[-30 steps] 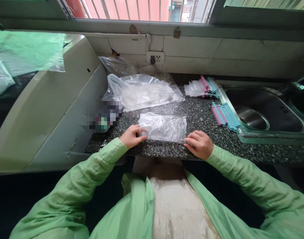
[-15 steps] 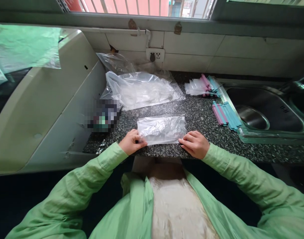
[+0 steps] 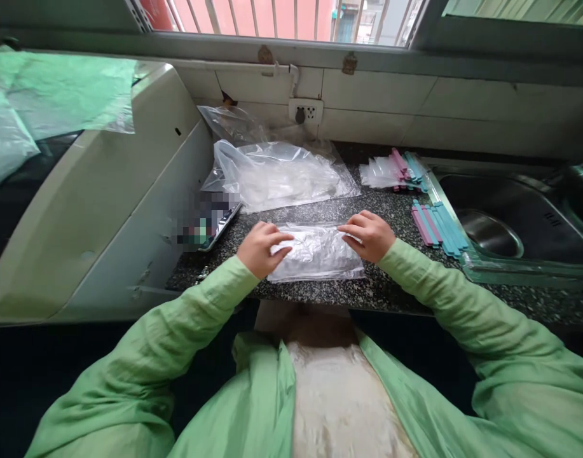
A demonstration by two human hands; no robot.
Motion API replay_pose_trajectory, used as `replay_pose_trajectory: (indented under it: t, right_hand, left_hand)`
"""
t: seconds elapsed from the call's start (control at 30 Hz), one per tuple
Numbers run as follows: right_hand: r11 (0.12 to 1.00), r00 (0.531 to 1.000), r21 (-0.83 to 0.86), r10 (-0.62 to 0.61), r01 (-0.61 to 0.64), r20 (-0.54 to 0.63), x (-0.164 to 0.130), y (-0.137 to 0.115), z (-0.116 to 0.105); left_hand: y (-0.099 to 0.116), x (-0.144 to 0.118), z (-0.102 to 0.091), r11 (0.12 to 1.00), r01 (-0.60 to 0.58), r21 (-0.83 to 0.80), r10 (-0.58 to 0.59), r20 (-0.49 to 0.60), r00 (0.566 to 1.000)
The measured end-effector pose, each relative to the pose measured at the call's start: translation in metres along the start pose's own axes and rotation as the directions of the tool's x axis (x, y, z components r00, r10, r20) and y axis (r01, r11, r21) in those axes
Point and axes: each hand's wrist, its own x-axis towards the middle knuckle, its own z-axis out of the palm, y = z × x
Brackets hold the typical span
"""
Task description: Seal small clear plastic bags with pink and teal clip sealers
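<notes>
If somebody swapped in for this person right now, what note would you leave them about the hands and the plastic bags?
Left hand: fingers resting on the left end of the small clear bag, not gripping it.
Right hand: fingers on the bag's upper right edge.
The bag lies flat on the speckled counter, near its front edge.
Behind it: a bigger clear bag. To the right: loose pink and blue strips by the sink, and small bags with strips on them further back.
Done: some bags carry strips.
Left: this bag shows no strip.
</notes>
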Motion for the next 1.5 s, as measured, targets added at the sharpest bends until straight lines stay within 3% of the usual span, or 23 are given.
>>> replay_pose_trajectory:
  t: [0.1, 0.23, 0.4, 0.6, 0.7, 0.83, 1.0, 1.1, 1.17, 1.3, 1.4, 1.5]
  right_hand:
    - [0.999, 0.994, 0.011, -0.052, 0.051, 0.101, 0.012, 0.003, 0.019]
    - [1.000, 0.988, 0.003, -0.016, 0.016, 0.157, 0.007, 0.005, 0.037]
    - [1.000, 0.989, 0.018, 0.011, -0.014, 0.147, 0.004, 0.012, 0.033]
    - [1.000, 0.996, 0.019, 0.002, -0.004, 0.086, 0.030, 0.005, 0.020]
    - [0.999, 0.986, 0.014, -0.041, 0.040, 0.161, 0.039, -0.006, 0.026]
    - [1.000, 0.963, -0.028, -0.003, 0.011, 0.270, 0.037, -0.006, 0.035]
    - [0.996, 0.954, -0.078, 0.060, -0.039, 0.295, 0.028, 0.010, 0.028]
    - [0.997, 0.973, -0.069, 0.053, -0.038, 0.227, 0.023, 0.010, 0.020]
    - [1.000, 0.988, 0.000, 0.014, -0.014, 0.151, 0.017, 0.001, 0.017]
    - [0.975, 0.990, 0.195, -0.119, 0.102, 0.073, -0.003, -0.031, 0.020]
    - [0.970, 0.986, 0.225, -0.123, 0.095, 0.110, -0.020, -0.045, 0.022]
    - [0.979, 0.990, 0.193, -0.091, 0.069, 0.106, -0.037, -0.043, 0.018]
  left_hand:
    - [0.006, 0.001, 0.020, 0.988, -0.002, 0.152, -0.021, 0.151, 0.988]
    - [0.003, -0.013, 0.035, 0.967, 0.056, 0.248, -0.109, 0.204, 0.973]
    - [-0.006, -0.017, 0.028, 0.974, 0.050, 0.222, -0.100, 0.222, 0.970]
    - [-0.012, 0.013, 0.015, 0.981, 0.022, 0.192, -0.055, 0.167, 0.984]
    - [-0.011, 0.025, 0.020, 0.965, 0.053, 0.258, -0.117, 0.241, 0.963]
    - [-0.015, 0.028, 0.026, 0.951, 0.092, 0.296, -0.191, 0.327, 0.926]
    - [-0.024, 0.021, 0.023, 0.959, 0.150, 0.241, -0.222, 0.307, 0.926]
    - [-0.019, 0.013, 0.017, 0.974, 0.106, 0.201, -0.152, 0.232, 0.961]
    - [-0.010, 0.003, 0.015, 0.992, 0.009, 0.128, -0.033, 0.187, 0.982]
    - [0.006, -0.021, 0.021, 0.978, -0.207, -0.020, 0.206, 0.202, 0.957]
    - [0.006, -0.038, 0.030, 0.971, -0.237, -0.008, 0.234, 0.205, 0.951]
    - [0.000, -0.051, 0.033, 0.975, -0.221, 0.006, 0.216, 0.173, 0.961]
